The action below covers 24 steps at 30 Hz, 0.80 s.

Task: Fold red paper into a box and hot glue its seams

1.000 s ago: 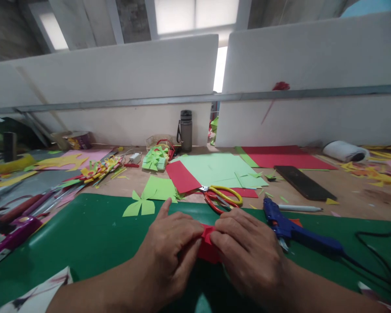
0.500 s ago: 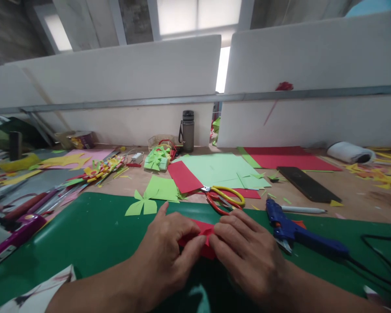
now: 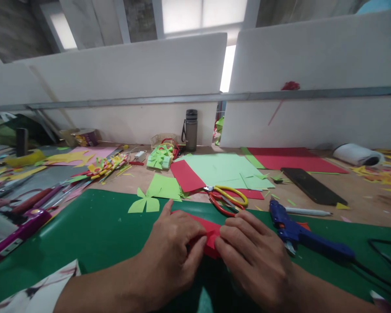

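Left hand (image 3: 172,254): being kept curled and narrow, with its fingers being pressed onto the left part of the red paper piece (image 3: 211,238); the index finger is being stretched forward along the paper's far edge.
Right hand (image 3: 254,256): being kept narrow too, with the right edge of the same piece being pinched at the fingertips.
Red paper piece: being held between both hands, low on the green mat (image 3: 97,226) near the front middle of the worktop (image 3: 361,202) (folded, the exact shape is hidden by the fingers).
Scissors (image 3: 228,198): being left lying just beyond the hands at the mat's far edge, yellow and red handles.
Glue gun (image 3: 301,234): being left lying on the mat just right of the right hand, blue, with its cord trailing off right.
Green cut-out (image 3: 144,204): lying at the mat's far edge, ahead-left of the left hand.
Pale green sheets (image 3: 221,168): being spread mid-worktop, with a red sheet (image 3: 185,176) overlapping their left side.
Bottle (image 3: 191,129): being kept upright against the back partition.
Pen (image 3: 308,212): lying beyond the glue gun, near a black slab (image 3: 313,186).
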Motion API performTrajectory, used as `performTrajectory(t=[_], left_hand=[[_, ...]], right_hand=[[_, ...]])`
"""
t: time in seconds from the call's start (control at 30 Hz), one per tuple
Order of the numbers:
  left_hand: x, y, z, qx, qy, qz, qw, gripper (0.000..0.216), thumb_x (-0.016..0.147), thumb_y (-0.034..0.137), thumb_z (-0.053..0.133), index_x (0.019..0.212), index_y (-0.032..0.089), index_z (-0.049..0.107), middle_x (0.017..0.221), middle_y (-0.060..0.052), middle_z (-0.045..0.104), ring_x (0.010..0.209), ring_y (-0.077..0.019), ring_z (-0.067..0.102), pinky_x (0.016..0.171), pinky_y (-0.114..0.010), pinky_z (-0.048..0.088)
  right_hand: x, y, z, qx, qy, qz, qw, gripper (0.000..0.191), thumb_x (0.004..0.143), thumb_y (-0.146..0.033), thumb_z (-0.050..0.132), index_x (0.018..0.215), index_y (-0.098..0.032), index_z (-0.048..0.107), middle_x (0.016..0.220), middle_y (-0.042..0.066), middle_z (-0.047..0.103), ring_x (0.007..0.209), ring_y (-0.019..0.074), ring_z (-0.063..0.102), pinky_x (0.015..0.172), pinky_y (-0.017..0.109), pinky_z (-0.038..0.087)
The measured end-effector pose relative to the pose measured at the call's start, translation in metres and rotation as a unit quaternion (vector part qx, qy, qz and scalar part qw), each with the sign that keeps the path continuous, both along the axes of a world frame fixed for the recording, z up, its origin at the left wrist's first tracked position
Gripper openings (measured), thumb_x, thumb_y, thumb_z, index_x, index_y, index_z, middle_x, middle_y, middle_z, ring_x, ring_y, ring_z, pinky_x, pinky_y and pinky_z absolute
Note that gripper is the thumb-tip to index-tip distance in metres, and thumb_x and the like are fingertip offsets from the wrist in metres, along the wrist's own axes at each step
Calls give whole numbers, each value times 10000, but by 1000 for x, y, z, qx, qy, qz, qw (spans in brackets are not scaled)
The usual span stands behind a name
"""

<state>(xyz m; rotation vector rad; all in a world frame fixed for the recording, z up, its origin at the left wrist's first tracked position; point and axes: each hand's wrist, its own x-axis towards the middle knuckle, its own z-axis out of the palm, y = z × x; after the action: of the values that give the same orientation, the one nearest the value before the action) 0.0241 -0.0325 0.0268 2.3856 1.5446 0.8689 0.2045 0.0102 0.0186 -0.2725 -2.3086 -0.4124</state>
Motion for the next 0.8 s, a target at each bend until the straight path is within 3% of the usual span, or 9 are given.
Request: performTrajectory(t=[0.27, 0.47, 0.8], left_hand=[[-1, -2, 4, 51, 13, 1, 999, 191, 802, 109, 453, 722, 190, 605, 673, 10, 635, 676, -138, 567, 1044, -517, 166], [0, -3, 5, 54, 4, 1, 999, 181, 788, 111, 456, 681, 181, 584, 653, 16, 622, 645, -126, 557, 1048, -497, 170], [0, -3, 3, 46, -11, -1, 999, 192, 784, 117, 449, 651, 175, 574, 630, 18, 608, 634, -122, 551, 1038, -495, 202]], right_hand=[[3, 1, -4, 23, 1, -44, 999, 251, 818, -61, 392, 822, -114, 638, 767, 95, 654, 782, 222, 574, 805, 421, 412], [2, 4, -6, 36, -6, -73, 997, 211, 797, -60, 415, 782, -125, 615, 748, 93, 643, 763, 224, 566, 790, 425, 401], [1, 3, 2, 46, -16, -67, 997, 244, 840, -81, 371, 780, -128, 603, 710, 81, 634, 731, 208, 571, 725, 386, 419]])
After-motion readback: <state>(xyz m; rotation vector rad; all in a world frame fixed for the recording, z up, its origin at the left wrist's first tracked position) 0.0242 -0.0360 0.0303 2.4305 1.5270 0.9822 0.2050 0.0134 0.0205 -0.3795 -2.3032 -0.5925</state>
